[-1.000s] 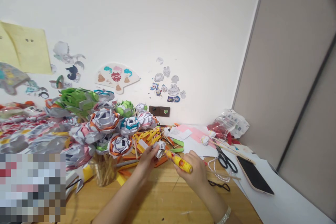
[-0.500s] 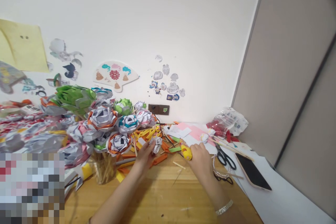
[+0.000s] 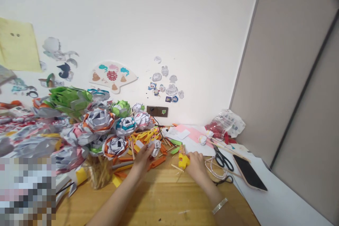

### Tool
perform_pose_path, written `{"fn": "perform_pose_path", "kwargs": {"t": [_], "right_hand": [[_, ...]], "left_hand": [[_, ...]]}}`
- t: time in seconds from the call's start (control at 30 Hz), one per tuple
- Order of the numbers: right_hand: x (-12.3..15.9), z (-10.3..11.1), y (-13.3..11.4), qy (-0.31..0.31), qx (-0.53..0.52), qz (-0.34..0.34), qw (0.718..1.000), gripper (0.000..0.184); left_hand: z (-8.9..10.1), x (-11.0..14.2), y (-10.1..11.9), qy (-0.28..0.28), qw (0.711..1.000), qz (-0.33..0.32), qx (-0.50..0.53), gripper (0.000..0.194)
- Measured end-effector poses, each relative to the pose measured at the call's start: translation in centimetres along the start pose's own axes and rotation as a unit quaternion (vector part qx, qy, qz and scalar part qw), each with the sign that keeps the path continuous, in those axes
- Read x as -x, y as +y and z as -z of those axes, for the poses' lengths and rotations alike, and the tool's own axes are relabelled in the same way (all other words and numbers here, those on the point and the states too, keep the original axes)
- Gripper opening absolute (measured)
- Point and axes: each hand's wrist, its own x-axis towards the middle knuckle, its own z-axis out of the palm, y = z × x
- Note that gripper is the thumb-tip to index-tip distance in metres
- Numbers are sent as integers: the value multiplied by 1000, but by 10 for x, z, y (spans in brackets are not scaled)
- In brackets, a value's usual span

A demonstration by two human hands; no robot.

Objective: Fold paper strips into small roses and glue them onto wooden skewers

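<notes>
My left hand point(image 3: 143, 157) is closed around a small white paper flower point(image 3: 156, 148), pinched at its fingertips. To the right, my right hand point(image 3: 196, 164) grips a yellow glue gun point(image 3: 183, 161) low over the wooden table point(image 3: 159, 197); the fingers partly hide it. Orange and yellow paper strips point(image 3: 157, 162) lie behind and beside my left hand. A thin wooden stick point(image 3: 177, 168) rests on the table in front of the glue gun.
A jar point(image 3: 98, 173) of large paper flowers point(image 3: 99, 120) stands left of my left arm. Scissors point(image 3: 222, 159), a bead string point(image 3: 215, 173) and a phone point(image 3: 249, 173) lie at right. A black cord point(image 3: 159, 125) runs down from the wall socket point(image 3: 157, 111).
My right hand has lowered and shifted slightly left with the glue gun, which is now turned more upright. My left hand still holds the paper flower. The whole view has shifted slightly.
</notes>
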Motion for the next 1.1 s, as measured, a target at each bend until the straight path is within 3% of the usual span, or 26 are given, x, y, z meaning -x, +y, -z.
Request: {"fn": "perform_pose_path", "kwargs": {"t": [0.17, 0.27, 0.53, 0.7, 0.8, 0.93, 1.1], "right_hand": [[11, -15, -15, -51, -82, 58, 994, 34], [9, -11, -12, -92, -71, 68, 991, 45], [-10, 26, 42, -51, 70, -79, 993, 15], [-11, 22, 55, -75, 110, -104, 986, 23], [-12, 27, 44, -77, 112, -74, 988, 21], [-11, 43, 20, -50, 87, 17, 995, 20], [0, 49, -8, 73, -11, 194, 978, 24]], "left_hand": [[-1, 1, 0, 2, 1000, 2, -3, 32], [-1, 2, 1, -1, 1000, 7, 2, 34], [-2, 4, 3, -29, 998, 14, 48, 27], [-2, 5, 3, -53, 995, 16, 80, 28], [0, 5, 2, -66, 994, 17, 89, 27], [1, 7, 3, -73, 993, 26, 86, 25], [-1, 10, 3, -70, 994, 26, 75, 25]]}}
